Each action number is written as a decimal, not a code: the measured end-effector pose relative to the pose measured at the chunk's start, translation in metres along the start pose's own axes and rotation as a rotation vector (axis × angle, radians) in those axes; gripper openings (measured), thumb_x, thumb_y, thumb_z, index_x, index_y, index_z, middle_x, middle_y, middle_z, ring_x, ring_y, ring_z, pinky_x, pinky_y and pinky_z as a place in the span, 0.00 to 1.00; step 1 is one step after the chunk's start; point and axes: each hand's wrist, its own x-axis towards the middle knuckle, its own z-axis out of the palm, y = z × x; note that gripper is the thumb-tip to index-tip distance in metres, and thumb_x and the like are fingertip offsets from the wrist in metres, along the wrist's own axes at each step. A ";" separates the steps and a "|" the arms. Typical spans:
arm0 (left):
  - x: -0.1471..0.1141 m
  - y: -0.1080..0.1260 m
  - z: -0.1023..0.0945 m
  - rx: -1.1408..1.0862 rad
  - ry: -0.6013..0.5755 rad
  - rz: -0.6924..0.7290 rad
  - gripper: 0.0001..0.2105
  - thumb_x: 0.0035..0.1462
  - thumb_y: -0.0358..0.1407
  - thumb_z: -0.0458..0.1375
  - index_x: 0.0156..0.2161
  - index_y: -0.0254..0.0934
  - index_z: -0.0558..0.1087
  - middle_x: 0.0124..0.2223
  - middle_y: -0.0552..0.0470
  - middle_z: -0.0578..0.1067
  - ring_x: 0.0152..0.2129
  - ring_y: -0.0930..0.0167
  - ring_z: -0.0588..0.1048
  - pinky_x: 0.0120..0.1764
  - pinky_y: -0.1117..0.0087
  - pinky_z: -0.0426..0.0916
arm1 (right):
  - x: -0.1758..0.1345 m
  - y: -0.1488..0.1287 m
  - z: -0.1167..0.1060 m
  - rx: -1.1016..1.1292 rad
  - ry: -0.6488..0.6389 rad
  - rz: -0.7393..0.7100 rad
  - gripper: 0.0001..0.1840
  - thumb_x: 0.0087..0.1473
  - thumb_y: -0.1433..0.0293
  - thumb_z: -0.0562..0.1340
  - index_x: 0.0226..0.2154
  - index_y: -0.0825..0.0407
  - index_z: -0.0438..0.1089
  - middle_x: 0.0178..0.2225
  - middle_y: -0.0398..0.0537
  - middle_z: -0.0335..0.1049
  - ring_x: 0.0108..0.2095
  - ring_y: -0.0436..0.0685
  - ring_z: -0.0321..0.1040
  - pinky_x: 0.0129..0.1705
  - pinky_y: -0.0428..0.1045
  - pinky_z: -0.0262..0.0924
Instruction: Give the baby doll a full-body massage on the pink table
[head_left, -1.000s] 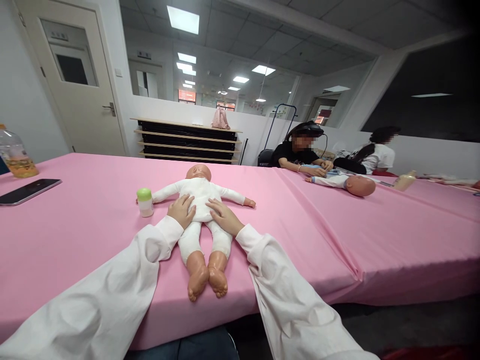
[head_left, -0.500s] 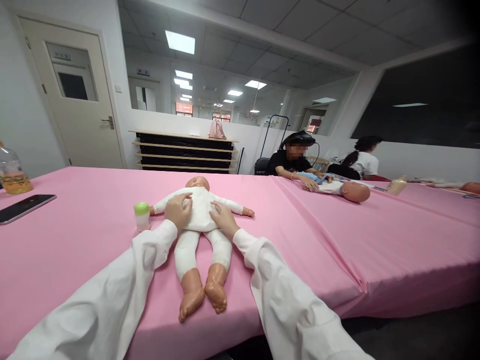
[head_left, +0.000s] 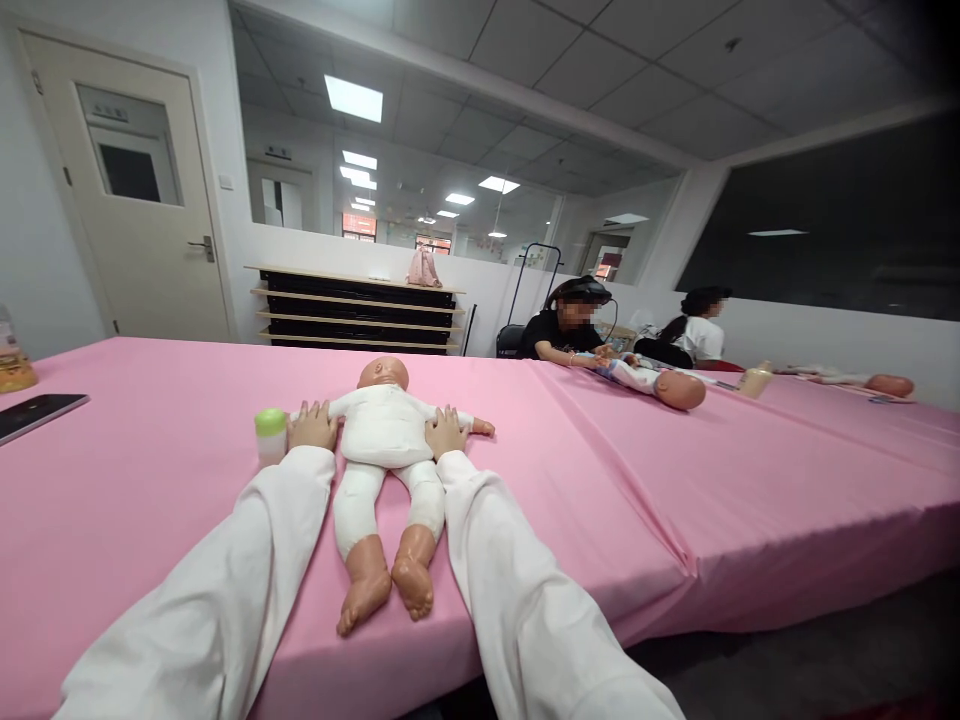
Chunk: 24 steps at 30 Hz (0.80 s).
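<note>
A baby doll [head_left: 386,425] with a white cloth body lies on its back, its feet towards me and its head at the far end. My left hand [head_left: 313,428] rests with fingers spread over the doll's arm on the left, hiding most of that forearm. On the other side, my right hand [head_left: 447,432] lies with fingers apart over the doll's other arm, beside the torso. Neither hand is closed round anything. Just left of my left hand stands a small bottle [head_left: 271,436] with a green cap.
A pink-covered table [head_left: 570,500] spreads under everything. A phone [head_left: 41,415] and a drink bottle [head_left: 13,360] sit at the left. Across the table, a person [head_left: 566,325] handles another doll [head_left: 652,382] near a pump bottle [head_left: 754,380]. A second person [head_left: 701,330] sits farther right.
My hands have moved apart, from the doll's torso outward onto its arms, and the fingers have spread. The view has turned slightly to the right.
</note>
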 end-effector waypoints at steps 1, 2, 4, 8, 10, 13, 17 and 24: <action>-0.002 -0.002 -0.002 0.007 0.030 -0.022 0.23 0.58 0.37 0.43 0.57 0.33 0.60 0.60 0.43 0.60 0.59 0.58 0.53 0.56 0.45 0.42 | -0.004 0.002 -0.001 -0.024 0.069 0.038 0.25 0.56 0.68 0.46 0.56 0.52 0.57 0.62 0.51 0.46 0.63 0.58 0.38 0.60 0.65 0.28; -0.004 -0.003 -0.004 0.005 0.059 -0.034 0.22 0.58 0.35 0.43 0.57 0.32 0.61 0.59 0.42 0.61 0.58 0.58 0.54 0.56 0.47 0.44 | -0.007 0.003 -0.002 -0.036 0.127 0.067 0.25 0.55 0.69 0.47 0.55 0.52 0.58 0.62 0.53 0.46 0.63 0.59 0.38 0.60 0.66 0.28; -0.006 -0.002 -0.007 -0.009 0.108 -0.011 0.22 0.58 0.33 0.41 0.57 0.29 0.61 0.59 0.40 0.62 0.58 0.60 0.55 0.56 0.51 0.48 | -0.009 0.005 -0.003 -0.024 0.208 0.072 0.25 0.55 0.69 0.47 0.55 0.54 0.58 0.62 0.54 0.45 0.62 0.60 0.38 0.60 0.64 0.31; -0.006 0.001 -0.011 -0.044 0.162 0.139 0.24 0.57 0.33 0.42 0.59 0.31 0.57 0.61 0.43 0.57 0.59 0.64 0.54 0.57 0.55 0.49 | -0.005 0.003 -0.002 0.034 0.211 -0.113 0.26 0.55 0.70 0.47 0.57 0.51 0.54 0.63 0.49 0.42 0.63 0.56 0.38 0.60 0.59 0.36; -0.004 0.002 -0.010 -0.051 0.190 0.187 0.25 0.58 0.35 0.41 0.61 0.34 0.54 0.63 0.46 0.54 0.59 0.65 0.52 0.57 0.55 0.47 | -0.003 0.003 0.000 0.048 0.173 -0.156 0.26 0.56 0.71 0.46 0.58 0.50 0.54 0.63 0.46 0.42 0.63 0.54 0.38 0.60 0.58 0.38; -0.001 0.000 -0.007 -0.026 0.152 0.201 0.25 0.60 0.37 0.39 0.62 0.36 0.50 0.64 0.48 0.51 0.60 0.67 0.50 0.58 0.53 0.45 | -0.003 0.003 0.002 0.023 0.106 -0.106 0.24 0.56 0.70 0.46 0.55 0.50 0.59 0.62 0.48 0.47 0.62 0.56 0.40 0.60 0.58 0.38; -0.001 -0.004 -0.003 0.055 -0.029 0.131 0.23 0.59 0.35 0.41 0.60 0.37 0.55 0.62 0.46 0.56 0.58 0.64 0.55 0.56 0.49 0.45 | -0.008 0.003 0.001 -0.023 0.093 0.016 0.24 0.55 0.70 0.48 0.54 0.51 0.59 0.61 0.50 0.49 0.62 0.57 0.40 0.60 0.62 0.32; -0.008 -0.004 -0.010 0.091 0.164 -0.066 0.24 0.54 0.28 0.43 0.57 0.25 0.58 0.57 0.35 0.63 0.55 0.60 0.58 0.53 0.53 0.50 | -0.008 0.001 0.001 -0.045 0.156 0.111 0.32 0.54 0.66 0.50 0.59 0.63 0.48 0.63 0.65 0.36 0.63 0.64 0.33 0.59 0.64 0.30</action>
